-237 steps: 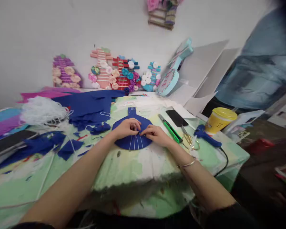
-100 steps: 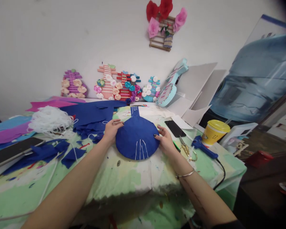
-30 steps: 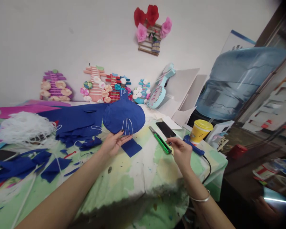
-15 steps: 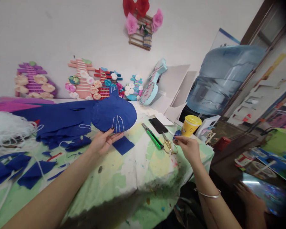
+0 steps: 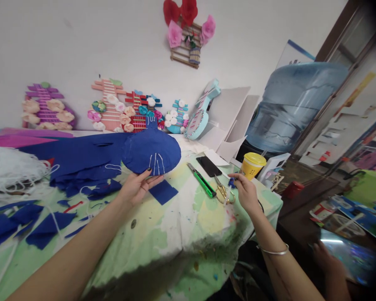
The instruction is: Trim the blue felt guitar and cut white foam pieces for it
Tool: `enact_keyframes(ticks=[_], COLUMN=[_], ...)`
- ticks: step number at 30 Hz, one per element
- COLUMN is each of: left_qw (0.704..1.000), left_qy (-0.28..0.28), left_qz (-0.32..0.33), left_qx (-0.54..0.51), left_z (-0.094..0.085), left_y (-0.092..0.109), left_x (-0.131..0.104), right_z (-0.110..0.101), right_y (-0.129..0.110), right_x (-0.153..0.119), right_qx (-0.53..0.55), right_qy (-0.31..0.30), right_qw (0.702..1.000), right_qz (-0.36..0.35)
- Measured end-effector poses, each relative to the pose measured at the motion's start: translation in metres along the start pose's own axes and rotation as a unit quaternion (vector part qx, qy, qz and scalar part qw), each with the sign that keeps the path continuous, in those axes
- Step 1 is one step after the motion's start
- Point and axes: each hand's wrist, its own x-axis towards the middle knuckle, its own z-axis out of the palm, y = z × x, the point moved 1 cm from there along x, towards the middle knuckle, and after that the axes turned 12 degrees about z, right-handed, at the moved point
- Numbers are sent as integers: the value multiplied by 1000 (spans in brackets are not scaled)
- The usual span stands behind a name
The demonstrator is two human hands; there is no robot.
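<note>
My left hand (image 5: 139, 186) grips the lower edge of a blue rounded craft piece (image 5: 153, 146) with white strings fanned on it, its thumb on top and fingers beneath. A blue square (image 5: 163, 192) lies just below that hand. On the right, my right hand (image 5: 246, 190) pinches a small dark blue piece (image 5: 231, 182) with something whitish hanging under it. Beside it lie gold-handled scissors (image 5: 221, 193), a green cutter (image 5: 203, 182) and a black phone (image 5: 209, 166). A yellow cup (image 5: 253, 164) stands behind my right hand.
White yarn (image 5: 15, 171) and blue scraps (image 5: 52, 228) cover the left of the table. Decorated guitar shapes (image 5: 109, 104) lean against the wall. A large water bottle (image 5: 296, 104) stands at the right, with another person's hand (image 5: 327, 259) near a lit screen (image 5: 347, 255).
My right hand has shifted slightly, and its fingers have turned over the small blue piece, where a whitish part now shows. My left hand keeps its grip.
</note>
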Motion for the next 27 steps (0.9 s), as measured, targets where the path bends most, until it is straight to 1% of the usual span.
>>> enact_keyframes(ticks=[4,9,12,14,15,17,19,21,22,24,27], left_qw=[1000,1000,1000,1000,1000,1000,1000,1000,1000,1000,1000], left_qy=[1,-1,-1,-3,-2,-2,-6,-13,-16,-19,-19], left_qz=[6,6,5,7,8,6,6,11,13,16,19], left_qx=[-10,-7,-2,-5,-8,-11,-13,-14,-14,-12,-9], left_z=[0,4,5,4,3,2,2,3,3,5,6], left_y=[0,3,3,3,2,2,2,2,3,4,5], left_x=[0,-2,-3,-2,-2,-1,-1,-2,-3,-4,-6], right_z=[0,0,-1,0,2,6,13,20,23,28,31], right_y=[0,2,1,-1,-2,-4,-5,-4,-4,-4,-4], right_x=[0,1,2,3,4,7,11,16,18,23,31], right_qx=[-34,-11,-23,-67,-109,-222,-330,-406,-429,-449,-441], right_qy=[24,-30,-41,-64,-77,-102,-130,-164,-181,-203,-219], right_qw=[999,999,999,995,990,969,934,899,885,869,869], right_qz=[-1,-15,10,30,34,32,28,32,33,38,57])
